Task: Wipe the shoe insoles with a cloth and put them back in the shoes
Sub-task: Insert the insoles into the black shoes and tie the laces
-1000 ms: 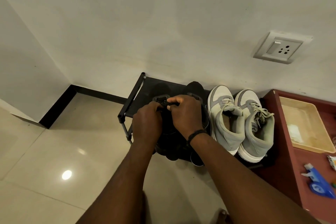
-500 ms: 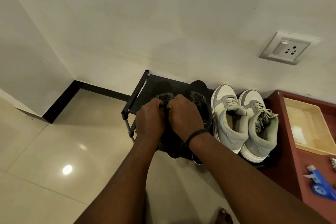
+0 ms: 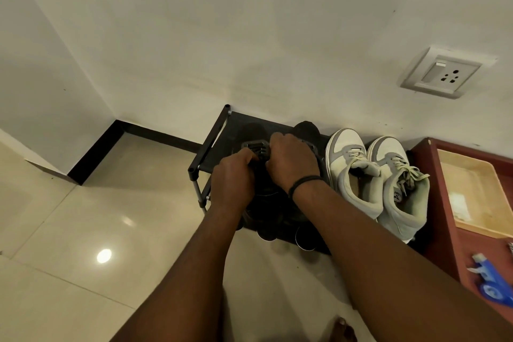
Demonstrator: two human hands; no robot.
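A black shoe (image 3: pixel 251 130) stands on a low black rack (image 3: pixel 211 144) against the wall. My left hand (image 3: pixel 231 178) and my right hand (image 3: pixel 291 159) are both closed on its laced top near the tongue, knuckles almost touching. A second black shoe (image 3: pixel 306 129) stands just to the right, mostly hidden under my right hand. A pair of grey and white sneakers (image 3: pixel 349 169) shares the rack further right, their openings facing me. No cloth and no loose insole is visible.
A red-brown cabinet (image 3: pixel 433 203) stands right of the rack and carries a beige tray (image 3: pixel 488 230) and a blue spray bottle (image 3: pixel 491 283). A wall socket (image 3: pixel 447 72) is above it. Glossy floor tiles spread to the left, and my toes (image 3: pixel 342 327) show at the bottom.
Both hands stay on the black shoe's top and have shifted only slightly. The view has tilted a little.
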